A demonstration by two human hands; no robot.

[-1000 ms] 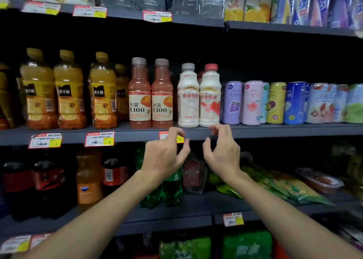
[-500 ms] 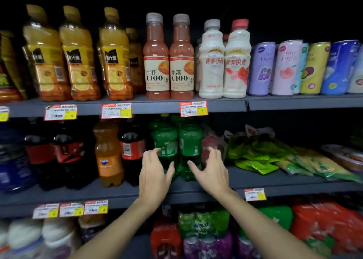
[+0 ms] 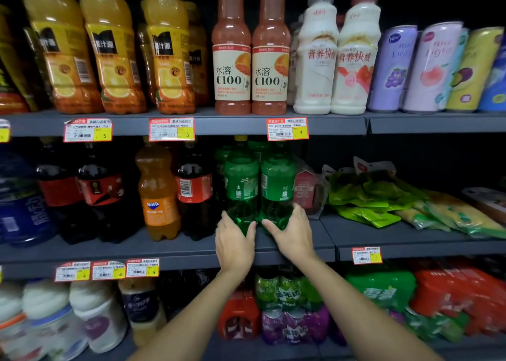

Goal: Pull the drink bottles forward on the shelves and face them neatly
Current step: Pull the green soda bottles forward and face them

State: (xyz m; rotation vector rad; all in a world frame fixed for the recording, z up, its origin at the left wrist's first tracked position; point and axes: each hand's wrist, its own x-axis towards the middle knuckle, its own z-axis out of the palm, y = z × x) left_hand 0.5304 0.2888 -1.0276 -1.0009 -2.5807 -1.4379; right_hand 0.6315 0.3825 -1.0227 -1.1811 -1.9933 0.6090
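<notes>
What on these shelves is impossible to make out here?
Head view only:
- Bases of the left green bottle and right green bottle: covered by the left hand and right hand.
- Small print on the price tag: blurred.
- Caps of the orange juice bottles: cut off by the top edge.

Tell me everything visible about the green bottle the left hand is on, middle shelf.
The translucent green plastic soda bottle stands upright on the grey metal middle shelf, set back from its front edge. It has a waisted body, a green wrap label with small pale print and a code square, and what looks like a yellow cap. Its right side meets a matching green bottle, and more green bottles stand behind. The left hand grips its base, thumb across the front.
</notes>
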